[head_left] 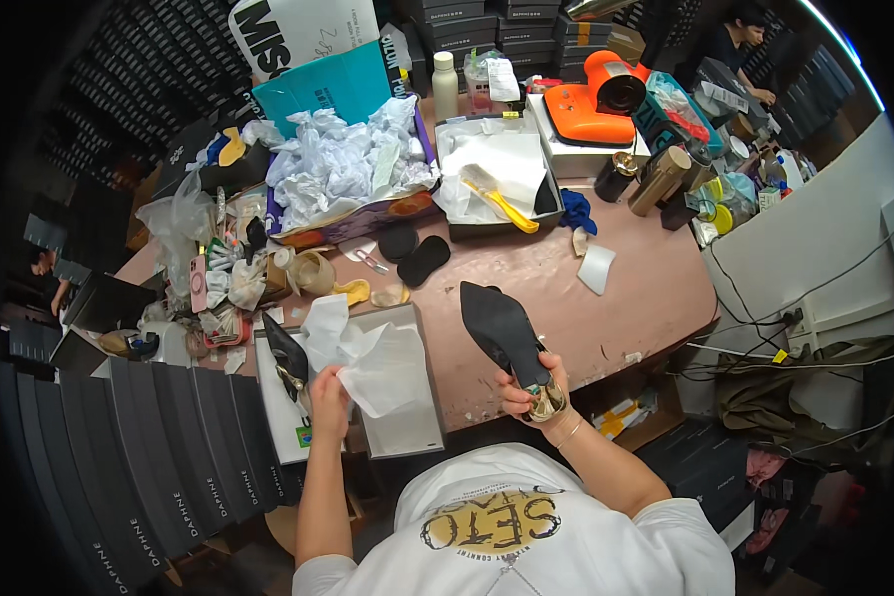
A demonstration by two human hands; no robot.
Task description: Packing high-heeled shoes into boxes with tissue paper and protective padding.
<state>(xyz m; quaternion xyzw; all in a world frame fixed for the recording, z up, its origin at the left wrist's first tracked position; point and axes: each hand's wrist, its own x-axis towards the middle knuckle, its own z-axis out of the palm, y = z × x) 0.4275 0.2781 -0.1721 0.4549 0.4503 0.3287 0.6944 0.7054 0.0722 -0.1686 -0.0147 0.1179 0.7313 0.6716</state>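
The black pointed-toe shoe with gold heel trim [495, 323] is above the pink counter [656, 298], right of the open grey cardboard box [402, 432], toe angled forward-left; the right hand's [554, 375] fingers clamp its heel end. The left hand [330, 405], nearer the box, has its fingers pinching thin white tissue paper [375, 372]

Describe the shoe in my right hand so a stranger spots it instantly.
Start at the pink table, then its near edge, right of the open grey box. There your right hand holds a black shoe, its pointed toe aimed toward the table's far side. The other black shoe lies left of your left hand; only this one is gripped.
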